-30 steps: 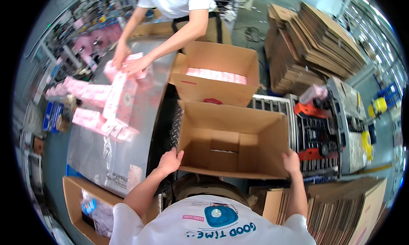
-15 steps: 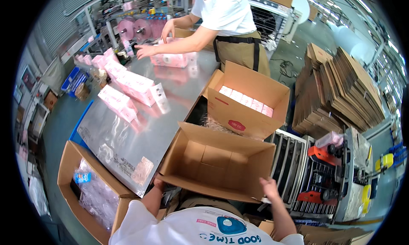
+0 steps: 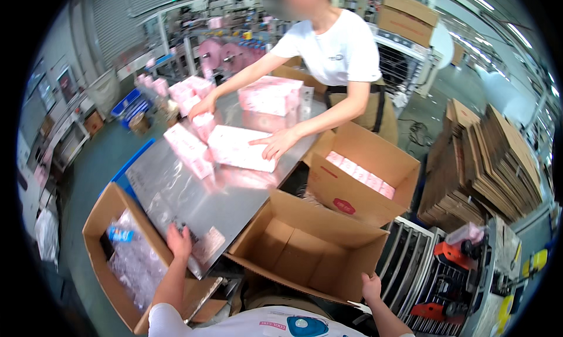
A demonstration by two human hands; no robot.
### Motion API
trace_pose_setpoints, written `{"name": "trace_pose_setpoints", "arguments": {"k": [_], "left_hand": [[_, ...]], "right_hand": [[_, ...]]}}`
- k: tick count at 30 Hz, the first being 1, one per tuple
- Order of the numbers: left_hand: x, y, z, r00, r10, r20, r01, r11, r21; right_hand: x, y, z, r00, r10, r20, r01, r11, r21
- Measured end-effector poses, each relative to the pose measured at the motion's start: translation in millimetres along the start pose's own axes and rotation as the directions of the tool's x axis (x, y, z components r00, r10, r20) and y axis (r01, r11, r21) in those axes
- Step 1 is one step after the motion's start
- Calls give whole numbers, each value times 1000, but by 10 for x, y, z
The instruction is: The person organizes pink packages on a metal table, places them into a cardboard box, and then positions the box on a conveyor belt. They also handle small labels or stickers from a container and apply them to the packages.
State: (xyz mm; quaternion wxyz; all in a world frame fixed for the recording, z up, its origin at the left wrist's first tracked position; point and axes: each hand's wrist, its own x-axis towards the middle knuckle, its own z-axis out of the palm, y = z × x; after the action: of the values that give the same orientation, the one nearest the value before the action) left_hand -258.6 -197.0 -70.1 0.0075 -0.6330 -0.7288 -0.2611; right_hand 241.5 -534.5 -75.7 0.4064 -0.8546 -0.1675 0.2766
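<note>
An open cardboard box (image 3: 281,243) with nothing inside stands close before me, beside the metal table (image 3: 193,220). At its near right corner my right hand (image 3: 370,286) is closed on the edge. My left hand (image 3: 179,241) is over the near left part of the table, fingers apart and holding nothing; whether it touches the surface I cannot tell. Pink-and-white packs (image 3: 241,148) lie farther up the table. A co-worker's hand (image 3: 275,145) rests on one of these packs, and their other hand reaches to the packs on the left.
Another open box (image 3: 352,187) holds a row of pink packs. At the left is a carton with clear plastic film (image 3: 138,269). A roller conveyor (image 3: 402,252) with red-and-black taping parts runs at the right, below stacked flat cartons (image 3: 481,167). Machinery stands behind the table.
My left hand has left the box's near left corner and moved up over the table. My right hand stays at the box. The co-worker has shifted packs nearer. The view has swung.
</note>
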Motion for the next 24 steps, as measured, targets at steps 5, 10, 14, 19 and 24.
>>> {"name": "trace_pose_setpoints", "arguments": {"k": [5, 10, 14, 19, 24], "left_hand": [[-60, 91, 483, 985, -169, 25, 158, 956, 249], [-17, -238, 470, 999, 5, -53, 9, 965, 264], [-123, -49, 365, 652, 596, -469, -200, 732, 652], [-125, 102, 418, 599, 565, -567, -168, 781, 601], [44, 158, 476, 554, 545, -629, -164, 812, 560]], "right_hand": [[29, 34, -119, 998, 25, -53, -24, 999, 32], [-48, -263, -99, 991, 121, -61, -130, 979, -159], [-68, -341, -124, 987, 143, -75, -152, 979, -136], [-131, -225, -130, 986, 149, -78, -159, 978, -134], [-151, -310, -120, 989, 132, -70, -142, 977, -162]]}}
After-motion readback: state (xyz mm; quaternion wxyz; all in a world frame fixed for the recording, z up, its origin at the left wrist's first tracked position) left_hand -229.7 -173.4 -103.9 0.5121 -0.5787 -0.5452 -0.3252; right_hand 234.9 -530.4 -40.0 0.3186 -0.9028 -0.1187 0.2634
